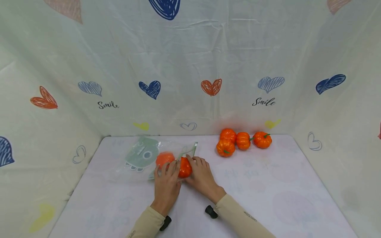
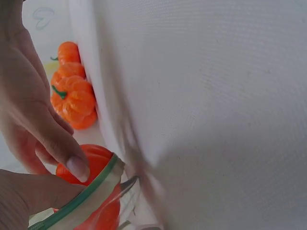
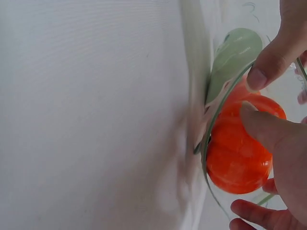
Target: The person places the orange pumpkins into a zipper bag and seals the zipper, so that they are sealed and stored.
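On the white surface [image 1: 268, 185], the left hand [image 1: 166, 185] pinches the green zip edge of a clear bag [image 1: 143, 157], thumb and fingers curled on it. The right hand [image 1: 202, 177] grips an orange pumpkin [image 1: 185, 168] at the bag's mouth; another pumpkin [image 1: 164, 158] lies inside. At 2 o'clock sit four more pumpkins [image 1: 242, 140]. The backdrop [image 1: 190, 66] reads "Smile" twice.

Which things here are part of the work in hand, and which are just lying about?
In hand:
- clear zip bag, mouth held by the left hand
- pumpkin at the bag's mouth, under the right hand
- pumpkin inside the bag
- four loose pumpkins, same kind

Lying about:
- table
- heart-print cloth
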Motion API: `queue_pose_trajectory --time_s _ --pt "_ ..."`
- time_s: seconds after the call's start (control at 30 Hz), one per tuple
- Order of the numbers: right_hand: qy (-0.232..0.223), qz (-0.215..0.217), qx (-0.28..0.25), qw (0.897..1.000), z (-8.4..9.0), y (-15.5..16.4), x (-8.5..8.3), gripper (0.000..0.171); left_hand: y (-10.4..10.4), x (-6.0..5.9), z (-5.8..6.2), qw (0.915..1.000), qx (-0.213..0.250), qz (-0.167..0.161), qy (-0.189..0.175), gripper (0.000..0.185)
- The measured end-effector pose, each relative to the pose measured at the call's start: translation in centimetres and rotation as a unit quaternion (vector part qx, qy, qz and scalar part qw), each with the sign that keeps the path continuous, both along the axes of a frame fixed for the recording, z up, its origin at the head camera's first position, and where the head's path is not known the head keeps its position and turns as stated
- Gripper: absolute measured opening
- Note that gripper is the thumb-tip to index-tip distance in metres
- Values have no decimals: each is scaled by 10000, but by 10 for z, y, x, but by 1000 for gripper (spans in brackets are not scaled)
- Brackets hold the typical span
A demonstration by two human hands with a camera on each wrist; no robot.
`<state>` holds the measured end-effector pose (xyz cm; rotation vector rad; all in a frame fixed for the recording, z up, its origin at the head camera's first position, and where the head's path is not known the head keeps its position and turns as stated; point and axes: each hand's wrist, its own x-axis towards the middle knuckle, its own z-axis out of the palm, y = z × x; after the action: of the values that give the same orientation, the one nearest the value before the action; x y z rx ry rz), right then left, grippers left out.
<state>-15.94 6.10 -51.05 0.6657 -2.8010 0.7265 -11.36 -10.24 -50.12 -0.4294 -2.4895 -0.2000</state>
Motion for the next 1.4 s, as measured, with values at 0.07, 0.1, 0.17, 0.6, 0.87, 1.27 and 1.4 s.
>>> queue_pose_trajectory --time_s 0.07,0.1,0.17,0.6,0.87,1.27,1.4 --pt "-10 -79 -24 10000 0 3 1 88 0 0 1 10000 40 -17 -12 89" --pt "-5 -116 -18 9999 0 4 1 86 0 0 1 10000 52 -20 -16 89" --pt "14 -184 22 9998 -1 6 2 82 -1 0 1 10000 71 -23 -17 90" --pt "139 -51 180 9997 1 -6 -4 73 -1 -1 -1 9998 -71 -126 133 85" --pt "395 79 500 9979 3 -12 -12 67 0 0 1 9998 -30 -176 107 92" --pt "525 -86 634 9966 -1 1 -6 74 -3 -3 1 9994 200 -147 231 81" --pt "478 -150 548 9972 0 18 -4 73 -4 -3 0 9992 215 -169 276 87"
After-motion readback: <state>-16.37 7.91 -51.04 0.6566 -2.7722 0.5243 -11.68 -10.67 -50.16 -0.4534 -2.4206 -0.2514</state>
